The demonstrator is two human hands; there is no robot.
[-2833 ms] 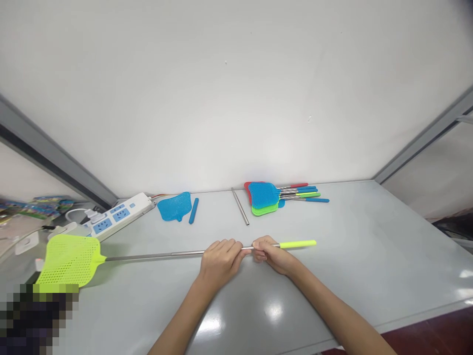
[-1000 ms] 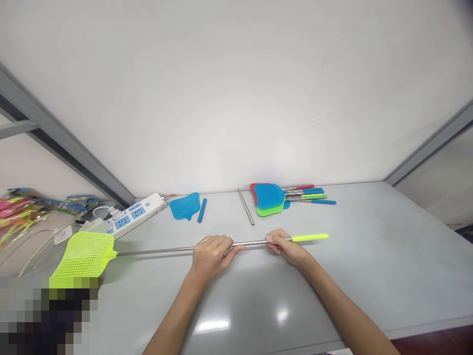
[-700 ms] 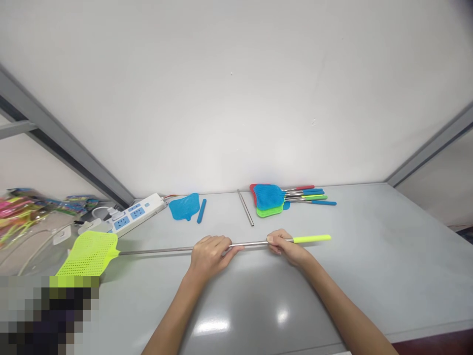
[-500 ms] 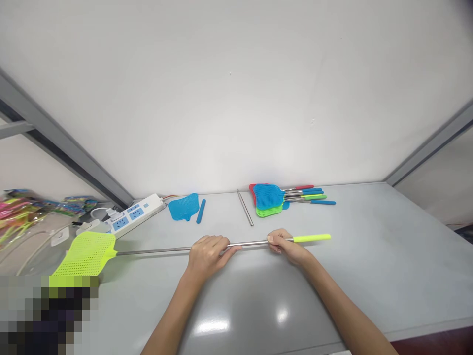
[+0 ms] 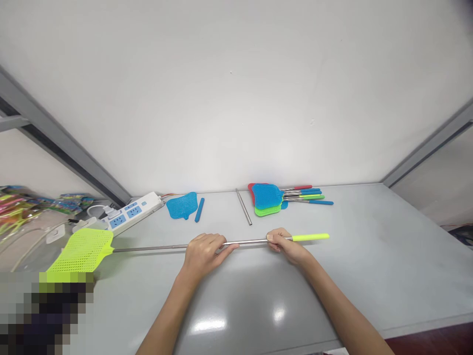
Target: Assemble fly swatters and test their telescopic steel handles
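Yellow swatter (image 5: 86, 246) looks assembled, head toward the left edge of the table (image 5: 369, 256); left hand (image 5: 202, 252) and right hand (image 5: 286, 245) have fingers clamped round its rod (image 5: 247, 242). Blue head (image 5: 184, 206), blue handle (image 5: 199, 210), bare tube (image 5: 244, 207) sit unjoined near the back edge.

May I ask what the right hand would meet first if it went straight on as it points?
Probably the loose metal tube, ahead and to the left of the right hand, though depth is unclear and the green swatter lies close to that line.

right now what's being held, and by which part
The yellow-green swatter, by its metal rod: left hand partway along, right hand near the bright handle.
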